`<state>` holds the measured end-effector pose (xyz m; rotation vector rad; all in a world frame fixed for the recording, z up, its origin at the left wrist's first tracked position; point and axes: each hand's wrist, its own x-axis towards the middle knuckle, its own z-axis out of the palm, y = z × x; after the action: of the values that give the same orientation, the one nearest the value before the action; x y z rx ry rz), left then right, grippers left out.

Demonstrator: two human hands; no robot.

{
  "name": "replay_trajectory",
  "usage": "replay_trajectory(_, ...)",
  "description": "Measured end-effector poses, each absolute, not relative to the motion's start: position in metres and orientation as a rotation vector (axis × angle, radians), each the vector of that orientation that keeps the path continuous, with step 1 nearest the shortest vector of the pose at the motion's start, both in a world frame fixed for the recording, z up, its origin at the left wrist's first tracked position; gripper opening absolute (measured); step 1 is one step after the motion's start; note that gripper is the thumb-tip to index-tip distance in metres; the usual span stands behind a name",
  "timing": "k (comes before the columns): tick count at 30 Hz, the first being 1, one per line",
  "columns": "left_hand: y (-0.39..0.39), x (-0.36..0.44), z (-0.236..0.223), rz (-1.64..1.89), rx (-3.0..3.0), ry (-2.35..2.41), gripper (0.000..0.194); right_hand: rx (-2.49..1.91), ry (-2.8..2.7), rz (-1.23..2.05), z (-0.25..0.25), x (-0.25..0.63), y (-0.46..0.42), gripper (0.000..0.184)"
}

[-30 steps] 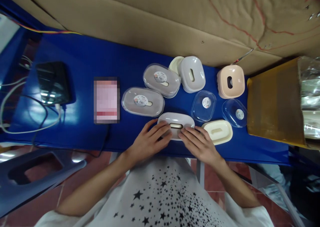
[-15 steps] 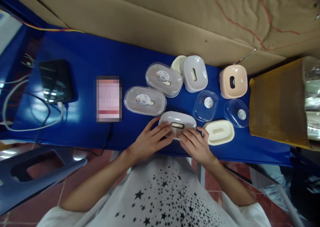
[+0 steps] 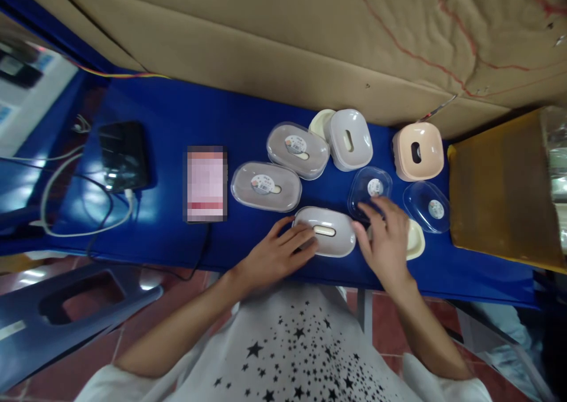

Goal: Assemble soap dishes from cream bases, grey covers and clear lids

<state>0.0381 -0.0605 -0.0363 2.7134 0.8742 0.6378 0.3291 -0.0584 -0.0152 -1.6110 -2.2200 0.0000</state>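
A lilac-grey oval plastic box point(image 3: 339, 240) with a pale slot in its middle lies near the table's front edge. Over its left end lies my left hand point(image 3: 280, 249), fingers bent onto the top and thumb at the far rim. Just off the box's right end, my right hand point(image 3: 386, 239) is open with spread fingers, its thumb close to the rim. Those fingers hover over a clear lid point(image 3: 361, 186) with a round label, and the hand partly covers a cream oval tray point(image 3: 416, 240). Whether the fingertips touch the lid, I cannot tell.
Behind are two lidded oval boxes point(image 3: 297, 151), a grey square-ish box point(image 3: 359, 136) against a cream piece point(image 3: 319, 121), a peach box point(image 3: 427, 145) and another clear lid point(image 3: 419, 198). A carton point(image 3: 496, 195) stands right. Left are a blurred-out device point(image 3: 206, 183) and a black box point(image 3: 121, 148) with cables.
My right hand has let go of the oval box and moved right, over the clear lid and cream tray. My left hand stays on the box. The whole view has shifted slightly.
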Motion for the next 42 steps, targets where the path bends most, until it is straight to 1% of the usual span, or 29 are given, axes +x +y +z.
replay_trajectory(3,-0.067,0.043,-0.038,0.702,2.647,0.934,0.023,-1.944,-2.058,-0.056,-0.019,0.330,-0.038,0.058)
replay_trajectory(5,-0.071,0.045,-0.037,0.707,2.622,0.964,0.024,-2.037,-1.959,-0.030,-0.023,0.330,-0.026,0.065)
replay_trajectory(7,-0.072,0.044,-0.034,0.726,2.614,0.989,0.024,-2.022,-1.894,0.032,-0.024,0.334,-0.017,0.061)
replay_trajectory(9,-0.073,0.037,-0.030,0.799,2.602,1.006,0.023,-1.898,-1.870,0.131,-0.020,0.343,-0.016,0.053)
replay_trajectory(11,-0.072,0.023,-0.027,0.928,2.565,1.079,0.025,-1.751,-1.868,0.244,-0.012,0.354,-0.022,0.049)
replay_trajectory(12,-0.071,0.013,-0.025,0.992,2.541,1.171,0.028,-1.700,-1.865,0.294,-0.007,0.358,-0.027,0.049)
replay_trajectory(14,-0.068,-0.012,-0.024,1.062,2.480,1.510,0.040,-1.631,-1.857,0.386,0.000,0.363,-0.041,0.049)
replay_trajectory(16,-0.063,-0.037,-0.025,1.011,2.375,1.910,0.053,-1.577,-1.844,0.436,0.001,0.365,-0.055,0.050)
replay_trajectory(18,-0.057,-0.057,-0.025,0.865,2.227,2.167,0.064,-1.522,-1.830,0.449,-0.003,0.365,-0.065,0.049)
replay_trajectory(20,-0.051,-0.067,-0.026,0.705,2.102,2.285,0.068,-1.475,-1.808,0.465,-0.011,0.363,-0.070,0.048)
replay_trajectory(22,-0.043,-0.069,-0.027,0.602,2.037,2.323,0.068,-1.430,-1.800,0.503,-0.016,0.358,-0.071,0.046)
replay_trajectory(26,-0.023,-0.069,-0.033,0.626,2.062,2.299,0.061,-1.332,-1.875,0.501,-0.016,0.343,-0.073,0.041)
replay_trajectory(29,-0.018,-0.071,-0.034,0.709,2.113,2.250,0.056,-1.240,-1.946,0.485,-0.012,0.335,-0.076,0.043)
replay_trajectory(31,-0.024,-0.067,-0.029,0.817,2.154,2.168,0.058,-1.201,-1.982,0.500,-0.010,0.333,-0.078,0.045)
replay_trajectory(34,-0.046,-0.049,-0.015,0.967,2.263,1.848,0.065,-1.156,-2.048,0.539,-0.010,0.334,-0.077,0.047)
replay_trajectory(37,-0.071,-0.018,-0.009,0.927,2.326,1.437,0.062,-1.062,-2.185,0.556,-0.008,0.333,-0.072,0.051)
replay_trajectory(39,-0.082,0.001,-0.014,0.872,2.270,1.309,0.060,-0.984,-2.294,0.540,-0.007,0.330,-0.067,0.051)
replay_trajectory(42,-0.085,0.019,-0.028,0.829,2.217,1.258,0.063,-0.846,-2.428,0.475,-0.006,0.323,-0.060,0.044)
